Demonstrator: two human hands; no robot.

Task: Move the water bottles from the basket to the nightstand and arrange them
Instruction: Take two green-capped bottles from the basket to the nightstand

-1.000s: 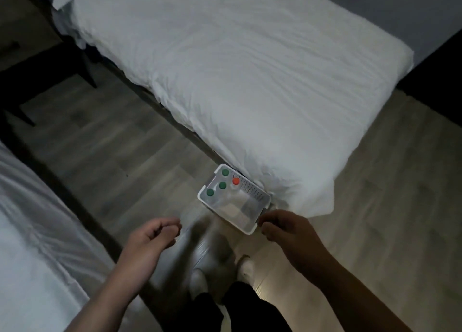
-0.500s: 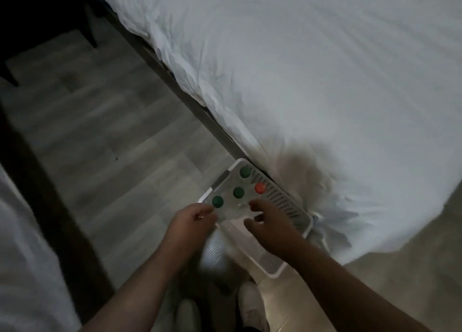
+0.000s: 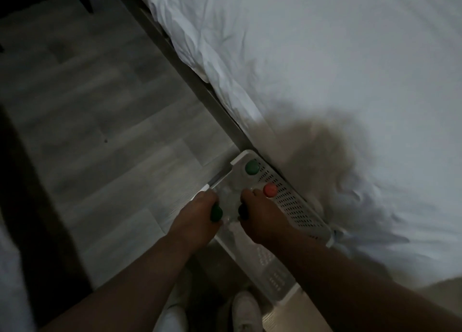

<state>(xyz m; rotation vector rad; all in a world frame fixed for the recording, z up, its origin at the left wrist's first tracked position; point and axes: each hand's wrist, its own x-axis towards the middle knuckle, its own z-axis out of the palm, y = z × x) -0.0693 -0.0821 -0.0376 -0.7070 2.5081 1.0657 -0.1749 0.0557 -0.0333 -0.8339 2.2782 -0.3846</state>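
A white perforated basket [image 3: 295, 206] stands on the floor against the bed. Clear water bottles stand upright in it. My left hand [image 3: 197, 216] grips the neck of a green-capped bottle [image 3: 216, 213] at the basket's left side. My right hand [image 3: 260, 216] grips a second green-capped bottle [image 3: 243, 212] just beside it. Two more bottles stand free further back: one with a green cap [image 3: 252, 166] and one with a red cap [image 3: 270, 190], right by my right fingers. The nightstand is out of view.
A bed with a white rumpled duvet [image 3: 325, 69] fills the right and top. Grey wood-look floor [image 3: 100, 131] lies to the left, with a dark bed frame edge [image 3: 32, 219] at far left. My white shoes [image 3: 246, 311] stand below the basket.
I have leaned in closer to the basket. Both hands went from hovering above the caps to closing round the two nearest green-capped bottles.
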